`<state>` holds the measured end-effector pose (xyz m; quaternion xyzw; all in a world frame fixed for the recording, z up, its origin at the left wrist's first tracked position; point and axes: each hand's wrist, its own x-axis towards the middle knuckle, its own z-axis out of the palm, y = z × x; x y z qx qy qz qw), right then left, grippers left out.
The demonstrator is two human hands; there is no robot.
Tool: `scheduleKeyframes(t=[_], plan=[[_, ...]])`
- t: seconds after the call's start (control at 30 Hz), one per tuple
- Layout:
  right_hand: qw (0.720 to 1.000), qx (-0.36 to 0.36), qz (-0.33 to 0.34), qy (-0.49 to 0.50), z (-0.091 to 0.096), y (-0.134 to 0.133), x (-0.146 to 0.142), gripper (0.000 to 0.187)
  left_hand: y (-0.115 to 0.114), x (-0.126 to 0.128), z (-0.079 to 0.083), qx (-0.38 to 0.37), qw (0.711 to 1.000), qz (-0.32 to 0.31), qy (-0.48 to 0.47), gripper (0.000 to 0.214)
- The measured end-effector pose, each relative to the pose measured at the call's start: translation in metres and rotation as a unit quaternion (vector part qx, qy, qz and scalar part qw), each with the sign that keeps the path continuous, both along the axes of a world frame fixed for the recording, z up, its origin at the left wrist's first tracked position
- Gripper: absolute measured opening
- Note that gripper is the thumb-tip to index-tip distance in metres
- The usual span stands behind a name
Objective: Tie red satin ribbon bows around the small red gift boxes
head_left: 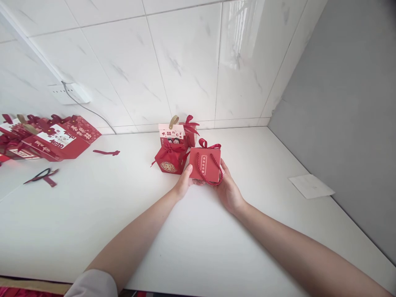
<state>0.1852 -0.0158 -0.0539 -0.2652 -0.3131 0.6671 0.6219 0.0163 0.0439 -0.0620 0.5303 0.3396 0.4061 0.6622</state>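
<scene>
A small red gift bag (205,164) with a rope handle and a ribbon bow on top stands on the white table (198,243), held between both hands. My left hand (183,182) grips its left side, thumb up along the edge. My right hand (227,187) cups its right side and bottom. Just left of it sits a red box with a bow and a gold emblem (169,159). Behind stand a pink-topped box with a tan loop (171,133) and another red bowed box (190,131).
A pile of flat red boxes (49,138) lies at the far left, with a loose red ribbon (107,152) and black scissors (40,175) nearby. A white paper sheet (311,185) lies at the right by the grey wall. A wall socket with cable (69,93) is on the tiles.
</scene>
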Motion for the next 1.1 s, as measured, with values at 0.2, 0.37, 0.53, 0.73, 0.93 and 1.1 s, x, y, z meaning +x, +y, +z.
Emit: scheduleKeyframes(t=[0.2,0.37,0.53,0.73,0.93,1.1], plan=[[1.000,-0.008,0.002,0.004,0.0015,0.0004,-0.0003,0.056,-0.0002,0.0008,0.0021,-0.009,1.000,0.007,-0.022,0.072],[0.999,0.018,0.012,-0.026,0.0008,-0.0009,-0.0016,0.045,0.0035,0.0014,0.0056,-0.084,0.996,-0.003,-0.022,0.076],[0.998,0.037,0.012,-0.046,0.0029,-0.0037,-0.0025,0.050,0.0030,0.0012,0.0101,-0.097,0.994,0.048,-0.020,0.058],[0.997,0.044,0.053,-0.033,-0.0019,-0.0034,-0.0007,0.058,0.0032,0.0015,0.0054,-0.066,0.995,0.071,0.006,0.051],[0.999,0.011,0.045,-0.013,-0.0029,-0.0012,-0.0014,0.054,0.0054,0.0018,0.0045,-0.067,0.996,0.056,0.015,0.058],[0.999,-0.018,0.050,0.004,-0.0025,0.0013,-0.0016,0.054,0.0039,0.0016,0.0074,-0.048,0.997,0.055,0.021,0.069]])
